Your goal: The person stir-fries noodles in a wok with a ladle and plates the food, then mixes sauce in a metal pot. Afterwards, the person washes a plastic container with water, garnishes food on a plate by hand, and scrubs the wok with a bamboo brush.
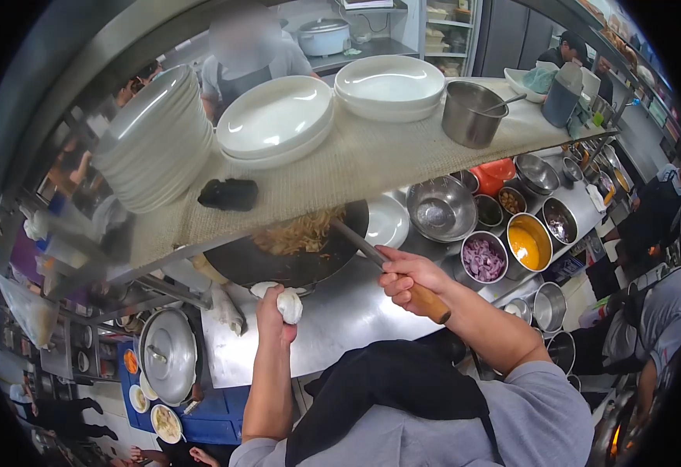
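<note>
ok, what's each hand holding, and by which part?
Right hand: long utensil, by the upper part of its wooden handle. Left hand: white cloth, at the near rim of the wok; can't tell if it grips the wok too.

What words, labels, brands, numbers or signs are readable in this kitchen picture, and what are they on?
None can be read.
The wok, wooden-handled utensil and white plates show no legible lettering.
Any marks on the white cooker or shelved containers are too small or blurred to read.

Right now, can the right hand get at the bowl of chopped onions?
Probably not yet: the right hand holds the wooden handle, though the onion bowl stands nearby with nothing visible between.
</note>
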### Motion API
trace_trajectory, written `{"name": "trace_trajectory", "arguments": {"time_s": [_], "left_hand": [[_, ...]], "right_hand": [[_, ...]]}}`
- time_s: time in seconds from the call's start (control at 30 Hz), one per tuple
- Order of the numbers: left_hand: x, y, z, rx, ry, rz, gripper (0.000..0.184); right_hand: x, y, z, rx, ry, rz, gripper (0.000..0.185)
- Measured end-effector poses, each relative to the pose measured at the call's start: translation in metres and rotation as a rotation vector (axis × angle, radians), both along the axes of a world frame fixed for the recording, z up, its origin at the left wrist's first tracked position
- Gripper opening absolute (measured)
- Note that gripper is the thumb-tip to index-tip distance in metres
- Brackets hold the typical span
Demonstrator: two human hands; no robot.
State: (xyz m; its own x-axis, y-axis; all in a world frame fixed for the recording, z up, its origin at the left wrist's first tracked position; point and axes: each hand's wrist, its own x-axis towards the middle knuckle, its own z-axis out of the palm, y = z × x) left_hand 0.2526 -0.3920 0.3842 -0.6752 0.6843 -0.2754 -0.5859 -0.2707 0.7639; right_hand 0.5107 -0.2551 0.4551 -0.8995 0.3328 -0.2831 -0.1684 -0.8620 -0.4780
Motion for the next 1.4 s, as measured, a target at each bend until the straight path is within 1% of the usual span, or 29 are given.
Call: {"name": "trace_trajectory", "arguments": {"time_s": [0.07,0.1,0.13,0.2,0.23,0.3,0.33,0.4,0.47,0.5,0.53,0.6,0.67,0.7,0.73,0.77,0.83,0.93,1.0,1.03,1.07,1.13,1.2,1.23,1.3,1.33,1.4], "left_hand": [[-0.005,-0.006,-0.004,-0.013,0.051,-0.008,0.016],[-0.015,-0.009,-0.015,-0.003,0.052,-0.013,0.016],[-0.028,-0.016,-0.037,-0.029,0.138,-0.083,0.024],[-0.04,-0.027,-0.052,-0.055,0.22,-0.171,0.034],[-0.043,-0.03,-0.057,0.025,0.222,-0.205,0.039],[-0.033,-0.035,-0.045,0.093,0.215,-0.254,0.045],[-0.018,-0.031,-0.018,0.012,0.218,-0.134,0.031],[-0.012,-0.027,-0.006,-0.063,0.219,-0.016,0.022],[-0.015,-0.025,-0.013,-0.1,0.204,0.025,0.021],[-0.011,-0.023,-0.014,-0.053,0.152,0.06,0.022],[-0.009,-0.023,-0.018,-0.047,0.157,0.061,0.022],[-0.003,-0.02,-0.02,-0.034,0.205,0.085,0.023],[0.005,-0.014,-0.018,-0.061,0.24,0.104,0.023],[0.005,-0.013,-0.019,-0.028,0.258,0.117,0.024],[0.006,-0.014,-0.02,-0.001,0.277,0.134,0.025],[0.009,-0.013,-0.017,-0.07,0.286,0.19,0.028],[0.0,-0.015,-0.025,-0.065,0.308,0.188,0.03],[0.01,-0.017,-0.024,-0.041,0.321,0.198,0.032],[0.012,-0.019,-0.026,-0.054,0.32,0.211,0.033],[0.013,-0.023,-0.03,-0.059,0.407,0.199,0.032],[0.013,-0.026,-0.031,-0.077,0.433,0.195,0.031],[0.015,-0.032,-0.033,-0.103,0.441,0.205,0.028],[0.022,-0.037,-0.023,-0.114,0.415,0.215,0.026],[0.022,-0.038,-0.02,-0.116,0.406,0.212,0.026],[0.021,-0.04,-0.018,-0.071,0.206,0.224,0.025],[0.02,-0.041,-0.019,-0.064,0.204,0.229,0.025],[0.015,-0.041,-0.023,-0.084,0.299,0.23,0.024]], "right_hand": [[0.002,-0.006,-0.004,-0.013,-0.005,-0.02,0.052],[0.003,-0.01,-0.004,0.017,0.01,-0.018,0.052],[0.003,-0.013,-0.004,0.042,0.023,-0.018,0.051],[0.006,-0.018,-0.003,0.049,0.032,-0.031,0.051],[0.008,-0.022,-0.003,0.051,0.042,-0.037,0.051],[0.014,-0.03,0.0,0.054,0.035,-0.075,0.052],[0.016,-0.032,0.001,0.073,0.036,-0.091,0.052],[0.026,-0.036,-0.007,0.06,0.072,-0.105,0.054],[0.042,-0.035,-0.009,0.116,0.023,-0.168,0.055],[0.048,-0.032,-0.012,0.124,0.028,-0.167,0.055],[0.055,-0.028,-0.016,0.146,-0.001,-0.164,0.057],[0.068,-0.02,-0.022,0.177,-0.018,-0.169,0.06],[0.078,-0.017,-0.033,0.286,-0.152,-0.164,0.066],[0.083,-0.014,-0.038,0.296,-0.163,-0.159,0.072],[0.087,-0.013,-0.047,0.285,-0.152,-0.16,0.072],[0.091,-0.009,-0.055,0.305,-0.169,-0.164,0.072],[0.096,-0.001,-0.068,0.329,-0.18,-0.161,0.073],[0.101,0.012,-0.077,0.381,-0.196,-0.15,0.075],[0.102,0.009,-0.086,0.449,-0.263,-0.109,0.077],[0.104,0.008,-0.093,0.48,-0.285,-0.089,0.077],[0.103,0.01,-0.101,0.463,-0.286,-0.079,0.077],[0.1,0.011,-0.12,0.606,-0.379,-0.069,0.076],[0.102,0.012,-0.141,0.598,-0.387,-0.067,0.074],[0.105,0.013,-0.148,0.703,-0.436,-0.066,0.075],[0.108,0.016,-0.153,0.873,-0.52,-0.07,0.077],[0.11,0.017,-0.152,0.882,-0.519,-0.068,0.077],[0.112,0.019,-0.14,1.171,-0.808,0.017,0.079]]}}
